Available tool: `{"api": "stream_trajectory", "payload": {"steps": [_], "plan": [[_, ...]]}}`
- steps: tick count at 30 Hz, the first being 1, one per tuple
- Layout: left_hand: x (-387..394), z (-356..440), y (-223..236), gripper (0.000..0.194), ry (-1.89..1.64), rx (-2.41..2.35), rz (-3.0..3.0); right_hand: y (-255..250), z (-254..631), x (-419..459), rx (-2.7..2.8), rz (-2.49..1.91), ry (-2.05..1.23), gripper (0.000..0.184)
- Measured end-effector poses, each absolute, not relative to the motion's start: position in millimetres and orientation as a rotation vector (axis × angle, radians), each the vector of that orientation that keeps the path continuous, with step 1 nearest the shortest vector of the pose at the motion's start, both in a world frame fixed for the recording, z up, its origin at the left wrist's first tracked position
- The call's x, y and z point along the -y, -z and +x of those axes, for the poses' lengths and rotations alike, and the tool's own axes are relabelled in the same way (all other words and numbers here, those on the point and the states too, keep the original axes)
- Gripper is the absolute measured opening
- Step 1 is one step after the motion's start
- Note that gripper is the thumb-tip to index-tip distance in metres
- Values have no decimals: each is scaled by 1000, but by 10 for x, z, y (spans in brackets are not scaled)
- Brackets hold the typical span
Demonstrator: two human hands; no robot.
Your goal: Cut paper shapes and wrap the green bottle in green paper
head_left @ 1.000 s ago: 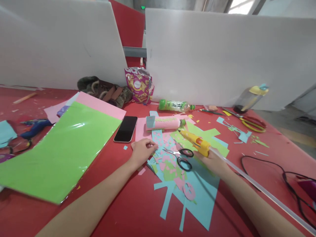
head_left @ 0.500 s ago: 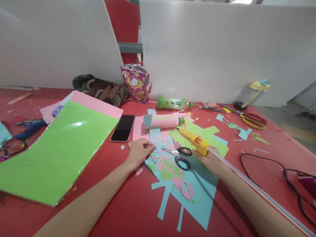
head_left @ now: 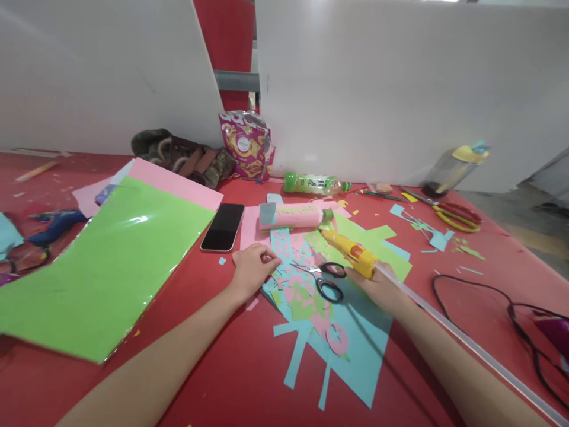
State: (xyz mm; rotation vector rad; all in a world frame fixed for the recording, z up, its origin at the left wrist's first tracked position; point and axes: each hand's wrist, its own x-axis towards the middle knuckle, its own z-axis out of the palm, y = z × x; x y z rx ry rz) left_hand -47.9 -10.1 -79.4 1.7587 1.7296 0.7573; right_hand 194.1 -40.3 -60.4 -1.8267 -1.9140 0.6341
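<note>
My right hand is wrapped round a yellow glue gun, whose nozzle points at the green neck of a bottle covered in pink paper. A long clear glue stick runs back from the gun along my forearm. My left hand has thumb and fingertips pinched together over the paper scraps; what they hold, if anything, is too small to tell. Between my hands lie black-handled scissors, blades slightly apart, on pink, green and blue paper cuttings.
To the left are a phone, a large green sheet and a blue glue gun. A snack bag and a green-labelled bottle stand and lie at the back. Red-and-yellow-handled shears and a black cable are right.
Both hands keep almost the same place and grip. The whole view has shifted very slightly; nothing on the table has visibly been moved.
</note>
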Motion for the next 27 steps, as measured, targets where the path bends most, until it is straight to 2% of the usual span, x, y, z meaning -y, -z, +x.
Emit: {"api": "stream_trajectory", "payload": {"steps": [12,15,20,27], "plan": [[96,-535,826,14,-864,-1697,1824,667,1982,395,1914,-1780,-599,27],[120,-570,803,16,-851,-1631,1999,676,1989,392,1917,-1807,-568,29],[148,-604,780,17,-727,-1480,2399,682,1984,390,1910,-1794,-510,25],[156,-594,772,20,-544,-1453,2488,629,1957,402,1935,-1784,-531,26]]}}
